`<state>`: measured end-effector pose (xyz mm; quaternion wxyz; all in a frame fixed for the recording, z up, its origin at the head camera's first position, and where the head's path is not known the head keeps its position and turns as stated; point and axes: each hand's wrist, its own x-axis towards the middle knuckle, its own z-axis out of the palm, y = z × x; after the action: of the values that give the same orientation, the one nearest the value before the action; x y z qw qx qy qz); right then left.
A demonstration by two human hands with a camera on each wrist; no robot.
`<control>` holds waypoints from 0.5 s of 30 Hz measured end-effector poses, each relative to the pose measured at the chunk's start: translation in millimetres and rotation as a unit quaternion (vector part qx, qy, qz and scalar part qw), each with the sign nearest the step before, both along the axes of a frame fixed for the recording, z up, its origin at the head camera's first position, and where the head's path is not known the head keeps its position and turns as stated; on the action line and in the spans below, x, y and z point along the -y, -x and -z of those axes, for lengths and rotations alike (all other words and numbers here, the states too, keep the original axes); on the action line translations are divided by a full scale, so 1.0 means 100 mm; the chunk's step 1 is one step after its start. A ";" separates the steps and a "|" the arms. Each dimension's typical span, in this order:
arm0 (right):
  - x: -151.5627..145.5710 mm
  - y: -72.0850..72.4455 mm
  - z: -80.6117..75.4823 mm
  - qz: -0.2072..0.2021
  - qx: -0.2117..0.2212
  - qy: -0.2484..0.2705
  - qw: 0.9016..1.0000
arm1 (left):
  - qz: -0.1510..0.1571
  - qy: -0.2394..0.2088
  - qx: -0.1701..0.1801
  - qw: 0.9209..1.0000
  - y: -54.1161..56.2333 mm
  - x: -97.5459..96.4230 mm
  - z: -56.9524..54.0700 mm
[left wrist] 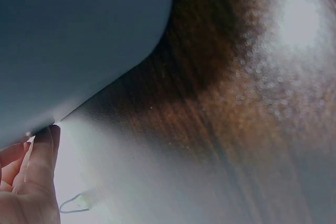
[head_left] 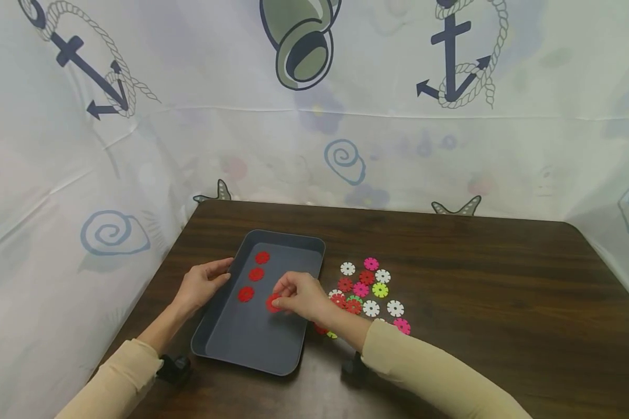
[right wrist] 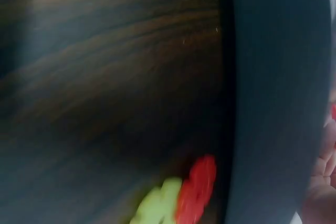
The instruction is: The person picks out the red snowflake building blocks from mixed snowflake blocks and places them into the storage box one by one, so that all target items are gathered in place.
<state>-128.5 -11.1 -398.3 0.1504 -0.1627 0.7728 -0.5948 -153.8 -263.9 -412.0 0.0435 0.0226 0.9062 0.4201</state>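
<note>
A dark grey rectangular tray (head_left: 251, 337) lies on the table. Three red notched discs form a column along its left side: a far disc (head_left: 262, 258), a middle disc (head_left: 256, 274) and a near disc (head_left: 246, 294). Over the tray's middle, my right hand (head_left: 305, 298) pinches another red notched disc (head_left: 272, 303) between thumb and fingers. At the tray's left rim is my left hand (head_left: 201, 285), its fairly straight fingers touching the outside; the left wrist view shows those fingers (left wrist: 42, 156) against the tray wall (left wrist: 79, 35).
Right of the tray, a loose group of notched discs in white, pink, red, green and yellow lies on the dark wooden table (head_left: 477, 279), including a white disc (head_left: 395, 308) and a yellow disc (head_left: 380, 290). A patterned cloth (head_left: 388, 87) hangs behind the table.
</note>
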 end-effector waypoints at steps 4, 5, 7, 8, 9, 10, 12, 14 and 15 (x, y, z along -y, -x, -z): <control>0.23 0.00 0.05 -0.006 -0.006 -0.030 1.000 | -0.002 -0.001 -0.002 1.000 0.00 0.01 0.00; 0.28 0.00 0.07 -0.008 -0.006 -0.037 0.999 | -0.002 -0.003 -0.001 1.000 0.00 0.01 -0.01; 0.37 0.01 0.09 -0.011 -0.006 -0.049 0.999 | -0.001 -0.007 0.000 1.000 0.00 0.02 -0.01; 0.41 0.01 0.11 -0.013 -0.006 -0.057 0.998 | 0.000 -0.008 0.001 1.000 0.00 0.02 -0.01; 0.45 0.01 0.12 -0.017 -0.009 -0.065 0.998 | 0.001 -0.009 0.001 1.000 0.00 0.02 -0.01; 0.49 0.01 0.12 -0.020 -0.013 -0.073 0.997 | 0.002 -0.010 0.001 1.000 0.00 0.02 -0.01; 0.55 0.02 0.14 -0.027 -0.024 -0.091 0.995 | 0.002 -0.012 0.001 1.000 0.00 0.02 -0.01; 0.61 0.03 0.14 -0.032 -0.040 -0.109 0.993 | 0.002 -0.015 0.002 1.000 0.00 0.01 0.00; 0.63 0.04 0.14 -0.035 -0.049 -0.115 0.992 | 0.003 -0.015 0.001 1.000 0.00 0.01 0.00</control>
<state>-132.0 -74.5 -412.8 0.1512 -0.2002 0.8361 -0.4879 -153.4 -265.2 -411.9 0.0454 0.0255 0.8997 0.4334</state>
